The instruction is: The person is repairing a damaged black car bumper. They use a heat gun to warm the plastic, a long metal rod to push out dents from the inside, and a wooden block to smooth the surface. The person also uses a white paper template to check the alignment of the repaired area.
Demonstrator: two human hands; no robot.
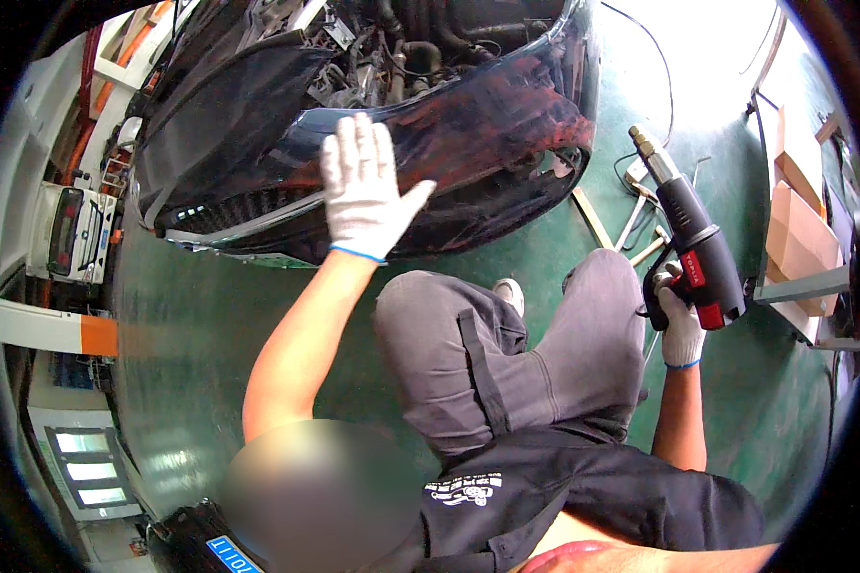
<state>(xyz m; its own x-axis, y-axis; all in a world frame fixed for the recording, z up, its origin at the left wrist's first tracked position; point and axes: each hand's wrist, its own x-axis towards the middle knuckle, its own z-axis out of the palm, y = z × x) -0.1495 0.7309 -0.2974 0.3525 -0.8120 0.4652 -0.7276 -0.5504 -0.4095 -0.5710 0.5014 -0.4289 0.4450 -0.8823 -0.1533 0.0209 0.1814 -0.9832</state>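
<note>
In front of me is the front end of a dark car, its bumper (430,143) scuffed with reddish-brown patches. The engine bay (420,57) above it is exposed. My left hand (365,196), in a white glove, is open with fingers spread and palm toward the bumper; I cannot tell whether it touches the surface. My right hand (679,320), also gloved, is wrapped around the handle of a black and red heat gun (690,224). Its brass-coloured nozzle points up and to the left, beside the bumper's right end.
Long-handled hammers (631,224) and a wooden stick (593,218) lie on the green floor (201,353) between bumper and heat gun. A cable runs behind them. Cardboard boxes (799,234) stand on a rack at right. A white vehicle (72,234) and an orange-and-white beam (53,327) are left.
</note>
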